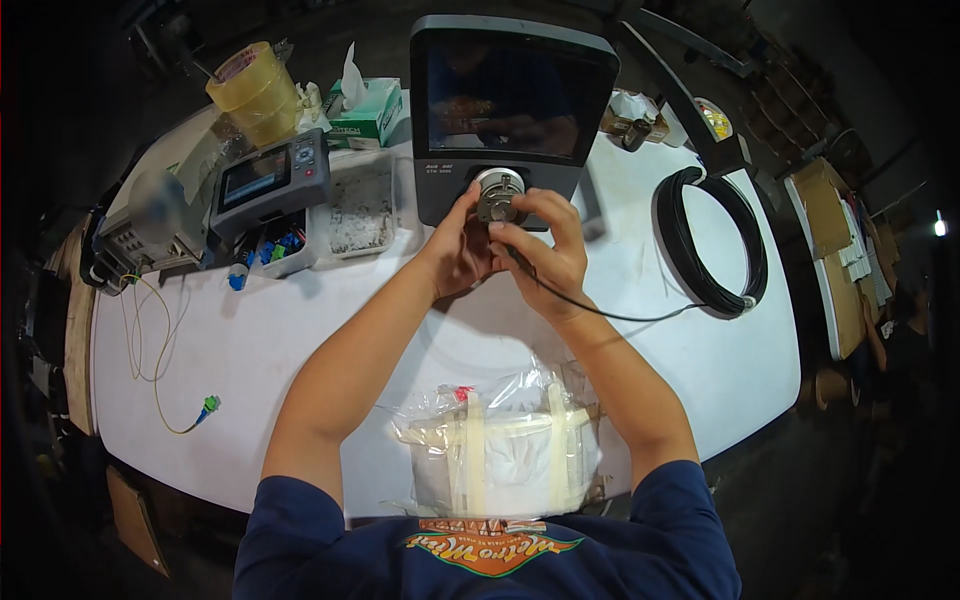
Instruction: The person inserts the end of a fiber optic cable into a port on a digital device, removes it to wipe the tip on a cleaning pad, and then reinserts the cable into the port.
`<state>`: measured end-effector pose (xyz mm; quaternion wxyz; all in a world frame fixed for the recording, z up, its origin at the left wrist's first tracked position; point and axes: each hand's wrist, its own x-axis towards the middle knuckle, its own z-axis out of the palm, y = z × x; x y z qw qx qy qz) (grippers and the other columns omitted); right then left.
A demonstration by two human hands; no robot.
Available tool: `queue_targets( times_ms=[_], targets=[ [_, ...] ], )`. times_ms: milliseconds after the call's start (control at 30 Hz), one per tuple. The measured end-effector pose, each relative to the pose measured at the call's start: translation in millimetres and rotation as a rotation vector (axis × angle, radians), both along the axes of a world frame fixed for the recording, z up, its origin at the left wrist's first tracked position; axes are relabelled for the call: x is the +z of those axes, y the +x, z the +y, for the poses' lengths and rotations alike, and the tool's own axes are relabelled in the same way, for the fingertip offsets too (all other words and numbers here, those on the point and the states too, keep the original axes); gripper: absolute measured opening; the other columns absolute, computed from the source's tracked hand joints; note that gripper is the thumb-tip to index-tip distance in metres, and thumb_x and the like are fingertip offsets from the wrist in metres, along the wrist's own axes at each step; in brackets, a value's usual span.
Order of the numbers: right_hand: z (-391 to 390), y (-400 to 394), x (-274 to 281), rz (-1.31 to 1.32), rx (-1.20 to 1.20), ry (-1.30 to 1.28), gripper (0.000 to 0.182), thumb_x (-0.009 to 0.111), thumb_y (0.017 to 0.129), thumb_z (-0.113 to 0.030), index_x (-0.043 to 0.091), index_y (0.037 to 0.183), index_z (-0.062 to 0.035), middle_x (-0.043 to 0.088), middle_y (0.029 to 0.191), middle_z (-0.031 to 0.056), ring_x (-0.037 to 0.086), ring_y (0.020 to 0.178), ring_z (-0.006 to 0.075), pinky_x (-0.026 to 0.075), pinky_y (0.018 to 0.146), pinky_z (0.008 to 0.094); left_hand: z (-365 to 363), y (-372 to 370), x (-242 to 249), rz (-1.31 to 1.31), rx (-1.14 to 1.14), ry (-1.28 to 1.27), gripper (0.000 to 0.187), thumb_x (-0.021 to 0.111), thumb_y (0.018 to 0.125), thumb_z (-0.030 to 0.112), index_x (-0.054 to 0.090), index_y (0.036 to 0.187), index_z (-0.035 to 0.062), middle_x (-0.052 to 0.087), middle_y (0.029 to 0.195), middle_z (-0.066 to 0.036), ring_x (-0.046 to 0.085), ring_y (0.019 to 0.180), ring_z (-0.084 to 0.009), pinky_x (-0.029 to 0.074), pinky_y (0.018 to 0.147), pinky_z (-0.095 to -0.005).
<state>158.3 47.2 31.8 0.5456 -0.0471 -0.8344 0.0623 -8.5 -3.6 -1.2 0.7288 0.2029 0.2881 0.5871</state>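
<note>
In front of me stands a dark grey device with a large screen (510, 95), and a round metal fixture (500, 190) sits on its lower front. My left hand (460, 250) is closed at the fixture's left side, its thumb against the metal and its other fingers partly hidden below. My right hand (548, 245) pinches the end of a thin black cable (600, 312) at the fixture's lower right. The tip of the cable is covered by my fingers. From there the cable runs right to a black coil (662, 225) lying on the table.
On the left are a handheld tester (262, 182), a grey instrument (150, 225), tape rolls (252, 90), a tissue box (375, 108) and a plastic tub (362, 215). A yellow fibre lead (160, 385) trails over the white table (250, 340). A taped plastic bag (500, 450) lies nearest me.
</note>
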Motion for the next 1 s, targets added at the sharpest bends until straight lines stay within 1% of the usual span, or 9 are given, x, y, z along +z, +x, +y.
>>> queue_targets(
  times_ms=[100,167,200,233,300,367,433,500,1000],
  targets=[
    [-18.9,1.2,9.6,-0.028,0.029,0.043,0.031,0.084,0.077,-0.003,0.077,0.107,-0.0091,0.069,0.115,0.0103,0.064,0.112,0.0351,0.054,0.094,0.0425,2.2,5.8,5.3,-0.048,0.087,-0.132,0.063,0.045,0.102,0.068,0.065,0.125,0.0123,0.070,0.095,-0.004,0.069,0.085,-0.0143,0.057,0.077,-0.0317],
    [-40.0,9.9,13.1,-0.087,0.136,-0.232,0.025,0.081,0.081,-0.002,0.077,0.105,-0.0075,0.070,0.106,0.0082,0.065,0.105,0.0299,0.054,0.090,0.0396,17.1,-2.5,-23.2,-0.073,0.040,-0.064,0.062,0.045,0.103,0.066,0.065,0.124,0.0105,0.071,0.095,-0.007,0.069,0.086,-0.0174,0.056,0.076,-0.0341],
    [-51.6,18.0,8.7,-0.074,0.183,-0.397,0.020,0.079,0.086,-0.003,0.075,0.106,-0.0037,0.073,0.101,0.0099,0.067,0.101,0.0276,0.055,0.089,0.0384,20.7,-2.5,-29.9,-0.168,0.038,0.075,0.067,0.048,0.102,0.065,0.063,0.128,0.0047,0.071,0.113,-0.012,0.070,0.099,-0.0223,0.058,0.092,-0.0400],
    [-64.8,30.1,5.6,-0.101,0.178,-0.447,0.020,0.079,0.086,-0.003,0.075,0.106,-0.0037,0.073,0.101,0.0099,0.067,0.101,0.0276,0.055,0.089,0.0384,12.2,2.0,-12.4,-0.109,0.061,0.031,0.070,0.047,0.102,0.065,0.062,0.130,0.0022,0.071,0.113,-0.014,0.070,0.098,-0.0254,0.058,0.096,-0.0432],
    [-92.9,60.2,4.1,-0.165,0.297,-1.054,0.019,0.074,0.086,0.007,0.071,0.105,0.0054,0.071,0.108,0.0159,0.067,0.103,0.0297,0.054,0.092,0.0404,12.5,-3.9,-13.5,-0.030,-0.050,0.093,0.077,0.039,0.103,0.067,0.063,0.128,-0.0023,0.073,0.103,-0.015,0.072,0.099,-0.0304,0.053,0.105,-0.0498],
    [-108.9,85.1,6.7,-0.219,0.314,-1.175,0.019,0.074,0.087,0.002,0.070,0.105,0.0091,0.072,0.104,0.0187,0.069,0.100,0.0307,0.054,0.092,0.0419,12.6,-1.4,-12.0,0.039,-0.018,0.097,0.081,0.036,0.103,0.069,0.062,0.129,-0.0030,0.075,0.106,-0.016,0.072,0.104,-0.0317,0.050,0.109,-0.0508],
    [-116.4,104.1,7.7,-0.396,0.471,-0.852,0.016,0.074,0.086,0.003,0.071,0.101,0.0049,0.076,0.096,0.0137,0.071,0.095,0.0292,0.056,0.085,0.0376,16.1,-2.9,-10.0,-0.059,0.002,-0.014,0.071,0.045,0.103,0.066,0.065,0.111,-0.0016,0.070,0.092,-0.014,0.072,0.088,-0.0291,0.059,0.086,-0.0433],
    [-130.3,114.5,8.5,-0.424,0.525,-0.891,0.015,0.075,0.084,0.001,0.072,0.098,0.0046,0.076,0.095,0.0145,0.071,0.096,0.0314,0.056,0.084,0.0380,18.2,-4.6,-10.1,-0.086,-0.053,0.046,0.080,0.038,0.103,0.070,0.065,0.112,-0.0054,0.072,0.091,-0.018,0.072,0.089,-0.0322,0.059,0.089,-0.0459],
    [-145.5,120.5,0.5,-0.517,0.431,-0.612,0.023,0.078,0.077,-0.007,0.079,0.099,-0.0004,0.073,0.097,0.0121,0.068,0.100,0.0355,0.056,0.083,0.0400,20.8,-5.9,-20.1,-0.054,-0.052,0.110,0.079,0.041,0.101,0.072,0.067,0.108,-0.0026,0.072,0.091,-0.014,0.071,0.089,-0.0305,0.057,0.091,-0.0450]
  ],
)
